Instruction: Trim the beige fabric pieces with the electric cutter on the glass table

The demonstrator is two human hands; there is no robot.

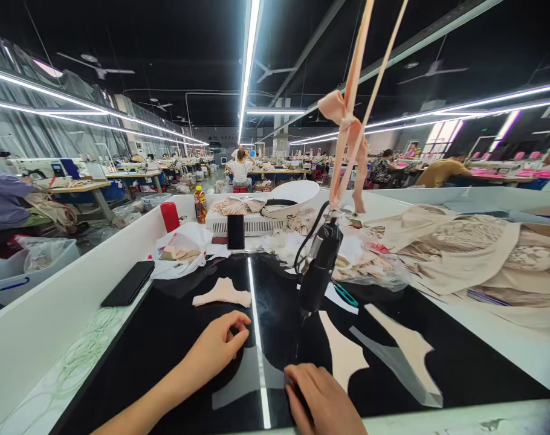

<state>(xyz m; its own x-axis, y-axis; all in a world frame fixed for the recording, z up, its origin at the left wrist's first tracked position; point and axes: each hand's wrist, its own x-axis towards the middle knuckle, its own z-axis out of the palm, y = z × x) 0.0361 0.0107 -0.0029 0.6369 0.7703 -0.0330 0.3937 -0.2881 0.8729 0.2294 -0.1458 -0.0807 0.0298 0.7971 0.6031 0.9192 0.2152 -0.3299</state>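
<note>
A sheer, curved fabric piece (pixel 239 380) lies on the glossy black work surface (pixel 166 338). Above its left part is my left hand (pixel 216 347), fingers loosely bent, a gap showing between thumb and forefinger, with nothing in it. My right hand (pixel 324 399) has its bent fingertips at the right end of the sheer piece and appears to pinch its edge; the thumb is partly hidden. Beyond my left hand lies a beige fabric piece (pixel 223 292). To the right are another beige cut piece (pixel 342 350) and a longer one (pixel 406 347) partly over a second sheer strip (pixel 384 356).
A black handheld tool (pixel 320 266) hangs from peach fabric straps (pixel 347 121) over the surface. Behind stand a phone (pixel 236 232) and a drink bottle (pixel 200 204). Fabric piles (pixel 465 241) fill the right back. A black flat case (pixel 127 284) lies left; teal scissors-like handle (pixel 346 295) behind.
</note>
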